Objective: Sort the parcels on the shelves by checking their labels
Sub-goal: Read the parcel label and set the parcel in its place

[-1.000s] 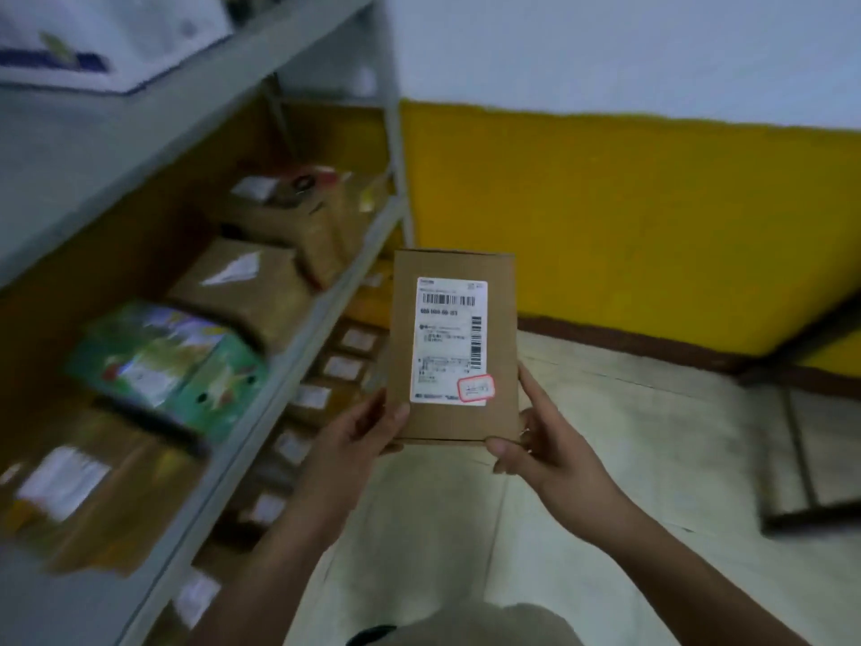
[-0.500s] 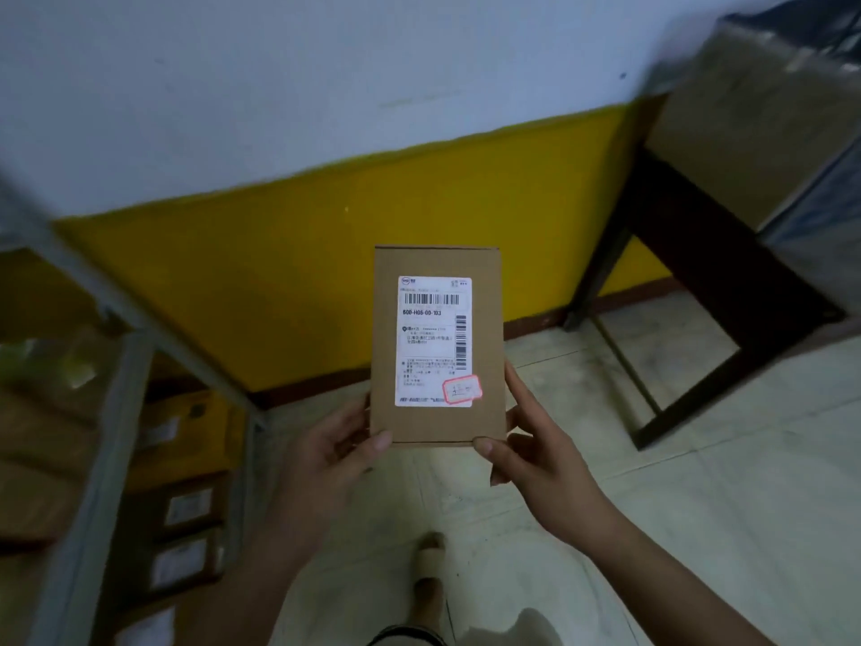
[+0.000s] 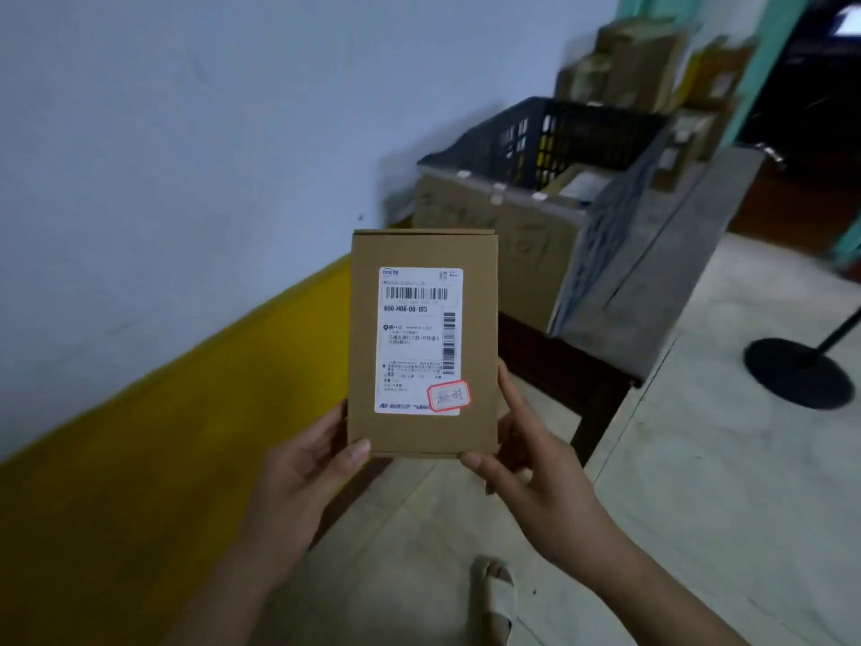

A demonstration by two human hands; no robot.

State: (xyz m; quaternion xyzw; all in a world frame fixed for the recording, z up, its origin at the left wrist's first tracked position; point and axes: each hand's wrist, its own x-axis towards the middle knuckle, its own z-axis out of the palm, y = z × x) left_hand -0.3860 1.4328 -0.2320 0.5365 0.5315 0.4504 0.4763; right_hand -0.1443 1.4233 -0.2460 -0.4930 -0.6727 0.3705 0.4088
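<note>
well, starting at the left, the wall (image 3: 163,156) is pale blue above with a yellow band (image 3: 186,435) along its foot. next comes the person's left hand (image 3: 307,463), which grips the parcel (image 3: 365,347) at its lower left corner: the thumb is pressed flat on the front face, and the other fingers are tucked behind the cardboard where i cannot see them. the parcel itself is a flat brown box held upright in the air between the two hands, front face toward the person, well above the floor (image 3: 699,505). a white label (image 3: 419,340) covers much of that face, with a barcode along the top, the code 600-h06-00-103 under it, and a red-edged sticker (image 3: 448,396) on its lower right corner. the right hand (image 3: 536,473) holds the lower right corner, thumb tip on the bottom edge, forefinger lying straight up the right edge, the remaining fingers curled behind. below, a sandalled foot (image 3: 498,599) stands on the pale floor. further right, a dark table (image 3: 582,380) against the wall carries a dark slatted crate (image 3: 550,132) with cardboard across its front, and blurred cardboard boxes (image 3: 643,72) are stacked behind it. at the far right a round black base (image 3: 799,373) sits on the floor.
</note>
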